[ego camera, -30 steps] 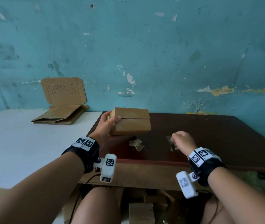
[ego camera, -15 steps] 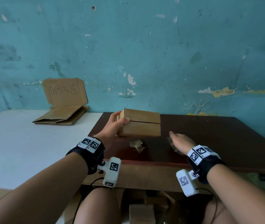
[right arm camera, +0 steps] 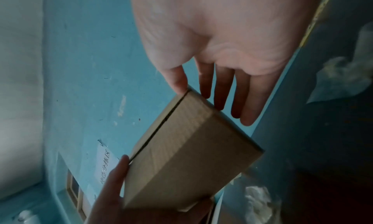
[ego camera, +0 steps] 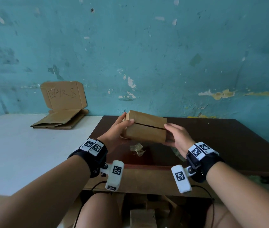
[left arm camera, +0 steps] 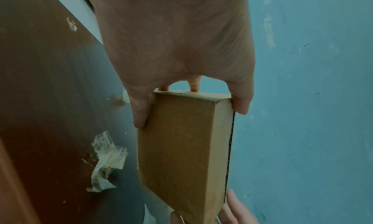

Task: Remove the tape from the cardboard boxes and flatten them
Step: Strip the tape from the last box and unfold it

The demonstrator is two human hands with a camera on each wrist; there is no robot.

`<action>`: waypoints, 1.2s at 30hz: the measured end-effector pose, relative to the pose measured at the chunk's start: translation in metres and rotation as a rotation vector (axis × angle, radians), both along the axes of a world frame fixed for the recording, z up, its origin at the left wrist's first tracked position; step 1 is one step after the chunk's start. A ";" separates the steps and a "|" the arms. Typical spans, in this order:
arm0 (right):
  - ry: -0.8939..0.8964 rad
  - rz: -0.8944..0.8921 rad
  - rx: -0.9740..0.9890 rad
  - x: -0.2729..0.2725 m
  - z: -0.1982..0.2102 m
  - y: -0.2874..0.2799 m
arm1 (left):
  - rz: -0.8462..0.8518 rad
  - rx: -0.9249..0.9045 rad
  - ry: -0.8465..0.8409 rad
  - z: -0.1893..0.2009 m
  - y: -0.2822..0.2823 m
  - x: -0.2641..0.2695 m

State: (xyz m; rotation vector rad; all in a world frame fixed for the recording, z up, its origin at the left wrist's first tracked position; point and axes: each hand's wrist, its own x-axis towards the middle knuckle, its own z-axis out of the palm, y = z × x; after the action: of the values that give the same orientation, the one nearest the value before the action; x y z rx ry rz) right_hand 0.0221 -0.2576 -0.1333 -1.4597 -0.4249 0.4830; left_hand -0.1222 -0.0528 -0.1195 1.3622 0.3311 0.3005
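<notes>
A small brown cardboard box [ego camera: 145, 129] [left arm camera: 177, 147] [right arm camera: 187, 155] hangs tilted above the dark brown table [ego camera: 220, 142]. An open seam runs along its top. My left hand [ego camera: 120, 127] [left arm camera: 189, 99] grips its left end, thumb on top and fingers behind. My right hand [ego camera: 170, 134] [right arm camera: 214, 99] holds the right end: the thumb tip sits at the seam and the fingers lie straight against the end and underside. Crumpled clear tape [ego camera: 137, 148] [left arm camera: 107, 160] lies on the table below the box.
Another tape scrap [ego camera: 176, 152] [right arm camera: 343, 77] lies under my right hand. A stack of flattened cardboard [ego camera: 60, 120] rests on the white table [ego camera: 23, 145] at the left, with a lettered cardboard sheet [ego camera: 63, 94] leaning on the blue wall. More boxes [ego camera: 142, 218] sit under the table.
My right hand left the table surface and rose to take the box's right end. The left hand carried the box slightly to the right and tilted it.
</notes>
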 end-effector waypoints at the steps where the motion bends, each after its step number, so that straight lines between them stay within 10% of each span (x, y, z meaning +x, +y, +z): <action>1: -0.009 0.001 0.013 -0.003 0.003 0.001 | 0.010 0.021 -0.003 0.001 -0.001 0.000; 13: -0.233 -0.124 -0.024 -0.019 0.002 0.003 | 0.213 0.533 -0.011 -0.004 -0.005 0.008; 36: -0.101 -0.189 0.030 -0.024 0.013 0.006 | 0.253 0.314 -0.038 0.003 -0.010 0.011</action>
State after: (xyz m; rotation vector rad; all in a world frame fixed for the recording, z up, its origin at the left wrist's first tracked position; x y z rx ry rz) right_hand -0.0016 -0.2513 -0.1207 -1.4832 -0.3681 0.2523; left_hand -0.1107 -0.0629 -0.1167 1.6223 0.4388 0.6072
